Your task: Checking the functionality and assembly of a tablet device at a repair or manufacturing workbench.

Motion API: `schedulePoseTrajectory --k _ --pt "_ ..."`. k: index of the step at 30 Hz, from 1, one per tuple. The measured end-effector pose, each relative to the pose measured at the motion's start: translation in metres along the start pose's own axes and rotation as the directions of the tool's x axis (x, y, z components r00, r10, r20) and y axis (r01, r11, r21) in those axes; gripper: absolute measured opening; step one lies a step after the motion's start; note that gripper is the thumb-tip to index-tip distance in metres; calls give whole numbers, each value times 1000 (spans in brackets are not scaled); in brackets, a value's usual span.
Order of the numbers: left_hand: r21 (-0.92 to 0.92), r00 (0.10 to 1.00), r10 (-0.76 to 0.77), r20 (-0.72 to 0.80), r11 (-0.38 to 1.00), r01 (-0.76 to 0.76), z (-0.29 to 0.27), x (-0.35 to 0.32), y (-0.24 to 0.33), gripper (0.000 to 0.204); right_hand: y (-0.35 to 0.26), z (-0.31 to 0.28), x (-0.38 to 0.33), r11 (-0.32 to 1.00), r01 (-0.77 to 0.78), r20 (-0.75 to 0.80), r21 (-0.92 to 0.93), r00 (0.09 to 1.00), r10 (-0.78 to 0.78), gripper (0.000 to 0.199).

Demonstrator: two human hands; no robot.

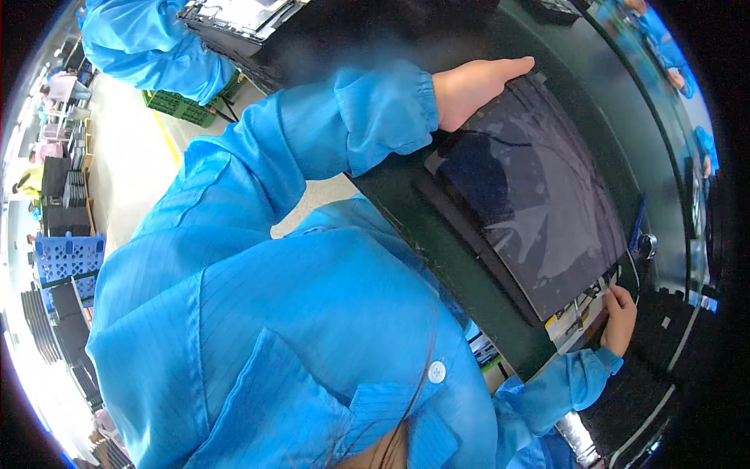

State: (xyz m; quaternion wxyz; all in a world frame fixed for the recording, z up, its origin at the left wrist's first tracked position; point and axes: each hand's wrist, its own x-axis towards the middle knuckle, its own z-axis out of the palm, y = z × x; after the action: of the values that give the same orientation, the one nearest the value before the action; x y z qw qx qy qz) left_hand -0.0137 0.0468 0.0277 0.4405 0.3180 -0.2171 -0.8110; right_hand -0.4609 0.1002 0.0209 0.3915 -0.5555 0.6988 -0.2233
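A dark, glossy flat screen panel (539, 195) lies on the dark green bench, with smudges and reflections over its surface. At its upper edge rests my left hand (475, 87), back up, with the visible fingers stretched out along the edge; the other fingers are partly hidden. My right hand (619, 319) is at the opposite edge, its thumb and fingers pressed together beside small connector strips (580, 311) and a pale board edge with yellow marks. Whatever is between those fingertips is too small to make out. Under the panel a second dark flat piece (476, 242) sticks out.
A blue pen-like tool (638, 219) and a small round shiny object (647, 246) lie beyond the panel. A black stack (242, 35) with pale parts stands at upper left, near a co-worker's blue sleeve (148, 47). Green (183, 108) and blue crates (69, 256) stand on the floor.
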Motion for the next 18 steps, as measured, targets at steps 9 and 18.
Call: schedulePoseTrajectory --k 9,18 --pt "42 1000 13 3 999 -13 0 -2 1 40 -6 4 -4 998 22 5 -58 1000 -21 20" --pt "207 967 -90 -238 968 141 12 -16 10 41 -49 63 -87 946 294 -129 -140 941 -312 57"
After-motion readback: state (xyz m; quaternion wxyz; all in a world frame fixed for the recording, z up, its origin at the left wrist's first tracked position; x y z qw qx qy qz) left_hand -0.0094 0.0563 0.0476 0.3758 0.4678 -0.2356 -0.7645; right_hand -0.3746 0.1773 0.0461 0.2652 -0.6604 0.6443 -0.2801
